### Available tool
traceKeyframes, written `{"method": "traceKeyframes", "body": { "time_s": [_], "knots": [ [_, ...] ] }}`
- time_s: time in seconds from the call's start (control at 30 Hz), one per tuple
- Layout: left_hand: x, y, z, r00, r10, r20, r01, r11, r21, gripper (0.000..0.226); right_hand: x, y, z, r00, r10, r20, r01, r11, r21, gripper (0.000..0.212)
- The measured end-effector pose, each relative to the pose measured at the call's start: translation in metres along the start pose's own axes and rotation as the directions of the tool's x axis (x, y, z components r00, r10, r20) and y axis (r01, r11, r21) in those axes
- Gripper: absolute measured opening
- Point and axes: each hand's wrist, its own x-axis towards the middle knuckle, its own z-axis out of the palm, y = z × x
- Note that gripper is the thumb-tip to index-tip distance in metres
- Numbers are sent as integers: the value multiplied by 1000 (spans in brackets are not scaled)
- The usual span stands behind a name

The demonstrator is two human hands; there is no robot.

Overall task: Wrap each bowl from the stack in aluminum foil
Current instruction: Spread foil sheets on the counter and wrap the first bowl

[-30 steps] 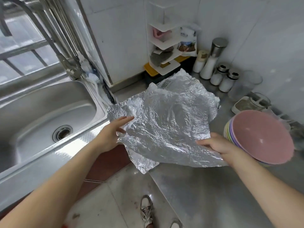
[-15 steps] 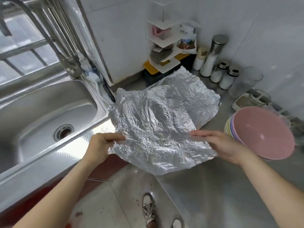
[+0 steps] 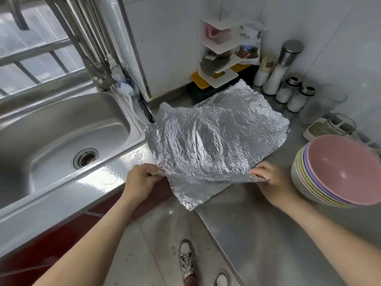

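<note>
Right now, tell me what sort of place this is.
Most likely a home kitchen: a stainless steel sink beside a steel counter, seasoning shakers along the back, and a stack of bowls.

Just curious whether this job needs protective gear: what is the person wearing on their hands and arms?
Nothing visible: the left hand and right hand have no gloves, rings or watch, and no sleeve shows on either arm.

Both bare forearms are stretched forward from the lower corners of the view, and the left hand (image 3: 142, 181) and right hand (image 3: 273, 180) are held level and well apart, each with fingers curled and pinched on the near edge of the foil sheet (image 3: 206, 141).
</note>
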Motion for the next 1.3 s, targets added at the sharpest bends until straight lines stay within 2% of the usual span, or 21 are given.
{"method": "traceKeyframes", "body": {
  "time_s": [0.1,0.17,0.23,0.33,0.4,0.5,0.53,0.7,0.87,0.97,1.1,1.17,1.23,1.3],
  "knots": [
    [6,4,10,994,-104,-37,103,994,-23,9,-1,2,6,994,105,20,-107,984,142,23],
    [10,3,12,991,-132,-19,132,991,-27,11,-1,0,8,986,152,74,-166,959,231,32],
    [12,0,12,987,-163,13,163,986,-27,15,6,-2,9,970,211,124,-235,942,238,32],
    [14,-3,11,979,-201,34,202,979,-23,4,18,-7,8,943,281,179,-313,931,188,10],
    [14,-5,13,974,-222,43,221,975,39,24,26,-6,10,923,351,160,-373,917,139,14],
    [14,-1,16,954,-301,10,299,949,100,34,33,-7,12,857,490,160,-505,860,71,49],
    [14,0,17,946,-323,3,321,940,113,34,35,-10,12,840,519,157,-531,846,42,53],
    [15,3,24,925,-379,-20,378,915,142,39,44,-9,19,788,593,167,-588,804,-81,51],
    [14,5,26,916,-399,-35,400,909,116,36,46,-16,19,787,614,65,-586,776,-234,45],
    [14,10,27,936,-347,-60,352,928,124,35,46,-13,18,787,615,-46,-599,746,-292,47],
    [11,20,31,944,-326,-51,329,926,186,30,42,-10,20,761,648,-44,-633,725,-271,46],
    [6,28,31,950,-256,-179,289,937,195,27,40,-16,18,754,649,-100,-651,718,-247,44],
    [4,47,35,949,-103,-298,152,977,149,29,38,-26,16,823,513,-242,-560,805,-199,41],
    [8,76,46,976,57,-211,-19,984,176,16,41,-41,18,907,275,-319,-313,947,-75,28]
  ]
}}
